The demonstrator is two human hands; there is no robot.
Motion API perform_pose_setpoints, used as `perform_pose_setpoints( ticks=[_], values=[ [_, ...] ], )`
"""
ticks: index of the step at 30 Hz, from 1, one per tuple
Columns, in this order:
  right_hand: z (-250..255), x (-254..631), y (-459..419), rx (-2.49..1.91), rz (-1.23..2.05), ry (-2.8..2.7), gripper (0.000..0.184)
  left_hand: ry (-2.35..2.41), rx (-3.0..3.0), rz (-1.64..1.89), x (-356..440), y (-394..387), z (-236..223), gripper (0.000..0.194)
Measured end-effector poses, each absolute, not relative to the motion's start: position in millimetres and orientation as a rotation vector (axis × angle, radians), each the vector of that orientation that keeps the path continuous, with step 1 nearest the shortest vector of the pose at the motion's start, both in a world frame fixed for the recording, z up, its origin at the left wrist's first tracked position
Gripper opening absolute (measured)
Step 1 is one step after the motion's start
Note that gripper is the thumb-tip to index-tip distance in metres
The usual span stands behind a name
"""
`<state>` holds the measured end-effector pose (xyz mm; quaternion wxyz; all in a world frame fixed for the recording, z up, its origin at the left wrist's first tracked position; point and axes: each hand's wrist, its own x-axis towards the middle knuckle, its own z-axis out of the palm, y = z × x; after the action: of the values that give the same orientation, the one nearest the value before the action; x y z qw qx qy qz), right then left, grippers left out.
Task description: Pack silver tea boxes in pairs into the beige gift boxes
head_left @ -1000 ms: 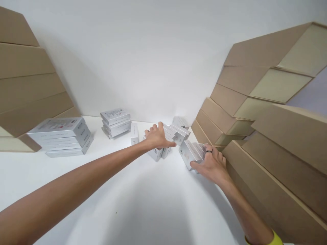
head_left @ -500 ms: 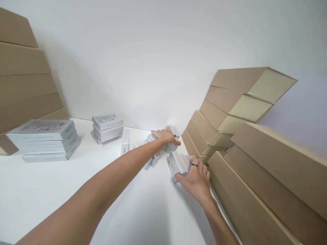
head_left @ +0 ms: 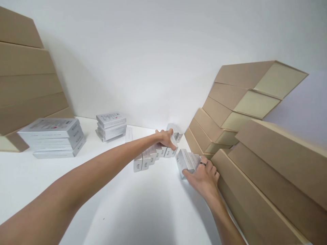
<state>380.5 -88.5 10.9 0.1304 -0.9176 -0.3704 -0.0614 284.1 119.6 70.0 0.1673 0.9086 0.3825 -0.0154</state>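
A row of small white boxes with printed ends stands side by side near the back wall. My left hand reaches over the row, thumb in front and fingers behind, closed on boxes at its right part; the forearm covers some of the row. More white boxes stand just behind that hand. Closer to me on the right, my right hand is closed around several upright white boxes pressed together, its thumb on their near side. A dark ring sits on one finger.
Two stacks of white boxes, a larger one and a smaller one, lie on the white surface at left. A single box is beside the small stack. Brown cartons tower at left and right.
The boxes under my left hand now form a more even row, shifted left and towards me. My right hand keeps its hold on its boxes. The view has shifted slightly.
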Motion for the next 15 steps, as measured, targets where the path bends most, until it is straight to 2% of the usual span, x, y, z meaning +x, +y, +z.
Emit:
perform_pose_setpoints(
  ticks=[2, 6, 8, 11, 15],
  values=[
    [12.5, 380.3, -82.4, -2.688, -0.185, -1.057, 0.088, 1.033, 2.583, -0.09, 273.9, 115.9, 72.6, 0.05],
    [15.8, 378.9, -67.4, -2.714, -0.185, -1.038, 0.09, 0.929, 2.55, -0.161, 259.6, 108.1, 76.7, 0.104],
    [17.2, 376.8, -60.5, -2.715, -0.176, -1.032, 0.092, 0.911, 2.562, -0.113, 251.7, 104.4, 77.8, 0.118],
    [18.4, 371.1, -51.5, -2.684, -0.162, -1.055, 0.093, 0.94, 2.62, 0.062, 229.7, 102.3, 81.0, 0.113],
    [17.6, 363.0, -37.7, -2.614, -0.134, -1.112, 0.097, 1.211, 2.641, 0.301, 179.9, 115.6, 86.5, 0.071]
  ],
)
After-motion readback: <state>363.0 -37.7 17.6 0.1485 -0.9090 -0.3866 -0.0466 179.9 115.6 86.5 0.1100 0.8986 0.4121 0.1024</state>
